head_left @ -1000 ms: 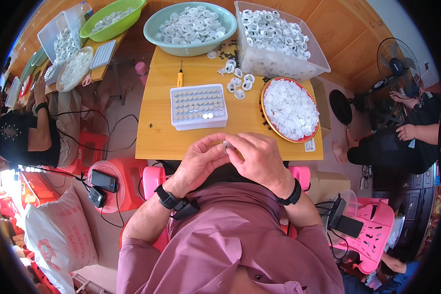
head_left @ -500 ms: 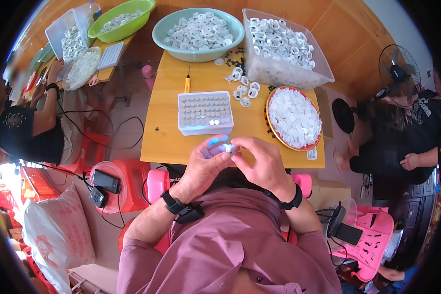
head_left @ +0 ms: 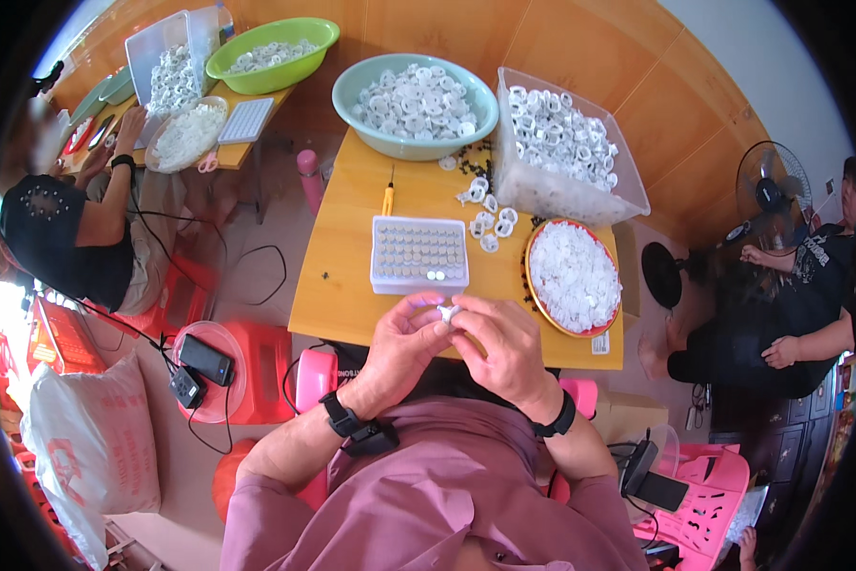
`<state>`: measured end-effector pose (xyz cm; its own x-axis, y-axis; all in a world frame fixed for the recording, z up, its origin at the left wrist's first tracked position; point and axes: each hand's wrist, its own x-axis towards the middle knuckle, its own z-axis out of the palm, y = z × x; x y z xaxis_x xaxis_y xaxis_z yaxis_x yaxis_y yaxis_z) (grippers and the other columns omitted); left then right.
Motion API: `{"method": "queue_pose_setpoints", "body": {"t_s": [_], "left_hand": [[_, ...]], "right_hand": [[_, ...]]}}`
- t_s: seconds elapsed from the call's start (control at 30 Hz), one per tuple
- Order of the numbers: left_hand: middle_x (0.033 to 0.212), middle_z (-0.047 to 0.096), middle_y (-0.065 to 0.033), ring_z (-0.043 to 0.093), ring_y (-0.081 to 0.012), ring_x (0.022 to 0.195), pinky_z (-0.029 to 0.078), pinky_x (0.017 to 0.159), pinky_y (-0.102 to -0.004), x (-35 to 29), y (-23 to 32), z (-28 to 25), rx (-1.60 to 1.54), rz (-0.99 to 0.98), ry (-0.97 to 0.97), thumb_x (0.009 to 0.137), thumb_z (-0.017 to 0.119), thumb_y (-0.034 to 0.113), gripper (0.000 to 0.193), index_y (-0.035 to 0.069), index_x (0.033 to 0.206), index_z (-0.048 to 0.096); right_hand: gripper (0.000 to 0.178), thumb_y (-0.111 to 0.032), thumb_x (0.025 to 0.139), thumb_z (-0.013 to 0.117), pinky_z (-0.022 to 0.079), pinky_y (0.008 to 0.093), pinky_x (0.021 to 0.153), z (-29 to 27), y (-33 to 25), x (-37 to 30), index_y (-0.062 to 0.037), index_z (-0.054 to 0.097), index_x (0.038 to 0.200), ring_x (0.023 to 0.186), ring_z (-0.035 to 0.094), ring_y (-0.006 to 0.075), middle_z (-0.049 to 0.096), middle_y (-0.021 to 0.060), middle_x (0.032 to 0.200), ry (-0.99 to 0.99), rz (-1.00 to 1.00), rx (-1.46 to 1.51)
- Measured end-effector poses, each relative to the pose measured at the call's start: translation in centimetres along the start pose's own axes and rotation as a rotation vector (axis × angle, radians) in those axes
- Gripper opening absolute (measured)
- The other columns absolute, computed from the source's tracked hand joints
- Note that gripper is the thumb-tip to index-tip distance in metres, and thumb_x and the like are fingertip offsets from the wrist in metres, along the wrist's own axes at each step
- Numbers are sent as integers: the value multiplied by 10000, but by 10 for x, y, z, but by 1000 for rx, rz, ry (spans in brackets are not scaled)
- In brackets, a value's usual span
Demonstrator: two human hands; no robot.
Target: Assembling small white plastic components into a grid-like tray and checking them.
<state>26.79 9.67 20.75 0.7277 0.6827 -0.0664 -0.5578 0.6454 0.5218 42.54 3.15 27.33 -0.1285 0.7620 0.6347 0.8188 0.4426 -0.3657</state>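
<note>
Between the fingertips of both hands, just off the table's near edge, sits a small white plastic part (head_left: 446,313). My left hand (head_left: 401,344) pinches it from the left with thumb and fingers. From the other side my right hand (head_left: 506,344) closes on the same part, its thumb and index finger partly covering it. Just beyond my hands stands a white tray (head_left: 417,286) with rows of small round grey discs and a couple of brighter white ones.
On the wooden table (head_left: 342,314) lie a yellow screwdriver (head_left: 388,200), loose white rings (head_left: 488,226) and small black bits. Farther back are a teal basin (head_left: 418,147) and clear bin (head_left: 580,195) of white parts. A red-rimmed plate (head_left: 533,290) holds translucent pieces. People sit left and right.
The whole view has shifted, so the table sits lower. My fingers have drawn in closer around the white part, the right ones now covering more of it.
</note>
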Motion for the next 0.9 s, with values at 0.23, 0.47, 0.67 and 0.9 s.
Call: {"method": "queue_pose_setpoints", "body": {"t_s": [0.23, 0.47, 0.67, 0.9], "left_hand": [[1188, 651, -146, 630, -221, 1123, 514, 995, -390, -8, 9, 5, 2, 110, -9, 957, 663, 71, 382, 50, 1293, 483], [1181, 662, -157, 665, -258, 1099, 525, 992, -395, -6, 16, 7, 2, 93, -37, 980, 640, 105, 379, 62, 1311, 461], [1194, 639, -139, 667, -239, 1060, 537, 946, -350, -4, 13, -2, 37, -62, 36, 1010, 603, 189, 302, 48, 1254, 496], [1218, 616, -172, 644, -264, 1085, 524, 976, -360, 2, 4, -10, 136, -171, 210, 1010, 560, 109, 253, 4, 1230, 492]], "right_hand": [[256, -31, 702, 792, 529, 375, 686, -2, -10, 21, -76, 679, 927, 832, 681, 273, 702, 72, 1070, 31, -104, -81], [201, -117, 813, 758, 538, 374, 688, -24, 13, 63, -47, 710, 995, 802, 692, 276, 709, 105, 877, -335, 161, 320], [156, -96, 866, 664, 545, 361, 739, -26, 58, 142, -11, 726, 980, 801, 718, 262, 726, 165, 869, 72, 372, 174], [240, -98, 798, 673, 538, 422, 760, -18, 124, 116, -14, 708, 1020, 828, 694, 342, 725, 166, 894, -526, 463, -258]]}}
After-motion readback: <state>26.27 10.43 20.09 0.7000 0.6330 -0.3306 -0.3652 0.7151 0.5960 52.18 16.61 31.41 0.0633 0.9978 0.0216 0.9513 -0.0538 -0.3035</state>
